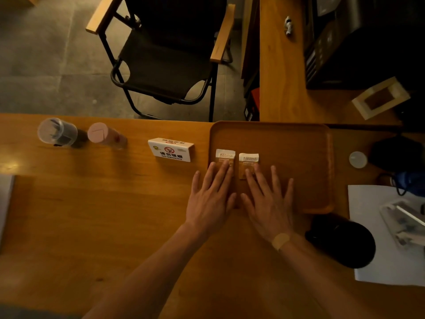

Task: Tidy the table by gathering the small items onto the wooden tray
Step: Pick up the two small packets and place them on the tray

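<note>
A wooden tray lies on the table at the far right-centre. Two small packets lie side by side in its left part: the left packet and the right packet. My left hand lies flat, fingers spread, over the tray's left rim with its fingertips on the left packet. My right hand lies flat inside the tray's near edge, fingertips on the right packet. Neither hand grips anything. A white no-smoking sign, a pink-lidded jar and a clear-lidded jar stand on the table left of the tray.
A black folding chair stands beyond the table. A black round object sits near the tray's near right corner, on white paper. A small round white lid and dark bags lie right of the tray.
</note>
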Available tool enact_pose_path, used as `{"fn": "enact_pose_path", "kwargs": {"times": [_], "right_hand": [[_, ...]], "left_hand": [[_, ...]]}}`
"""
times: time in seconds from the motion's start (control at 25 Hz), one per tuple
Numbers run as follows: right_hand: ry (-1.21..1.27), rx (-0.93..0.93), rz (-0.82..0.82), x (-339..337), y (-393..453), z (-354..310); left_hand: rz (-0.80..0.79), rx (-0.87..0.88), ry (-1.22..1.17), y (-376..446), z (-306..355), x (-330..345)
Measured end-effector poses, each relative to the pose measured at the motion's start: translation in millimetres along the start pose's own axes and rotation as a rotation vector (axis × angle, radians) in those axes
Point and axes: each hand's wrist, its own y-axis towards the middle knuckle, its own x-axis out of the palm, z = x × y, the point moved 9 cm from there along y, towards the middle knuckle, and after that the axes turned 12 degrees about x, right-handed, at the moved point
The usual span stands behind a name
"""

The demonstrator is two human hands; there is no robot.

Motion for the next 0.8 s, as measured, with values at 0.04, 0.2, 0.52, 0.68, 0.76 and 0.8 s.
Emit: {"fn": "enact_pose_path", "kwargs": {"times": [0.04, 0.2, 0.52, 0.68, 0.76, 0.8], "right_hand": [[0.004, 0.004, -0.005, 0, 1, -1], [0.007, 0.012, 0.003, -7, 13, -5], [-0.005, -0.008, 0.028, -32, 56, -11], [0.032, -0.018, 0.027, -37, 66, -12], [0.05, -0.022, 0.027, -39, 68, -13], [0.051, -0.021, 0.029, -39, 68, -13]], "left_hand": [[-0.002, 0.0, -0.002, 3, 0, 0], [0.008, -0.03, -0.01, 20, -5, -10], [0.021, -0.059, -0.011, 49, -23, -28], [0.021, -0.045, -0.018, 57, -27, -29], [0.021, -0.038, -0.017, 58, -29, -29], [0.023, -0.035, -0.019, 59, -29, -29]]}}
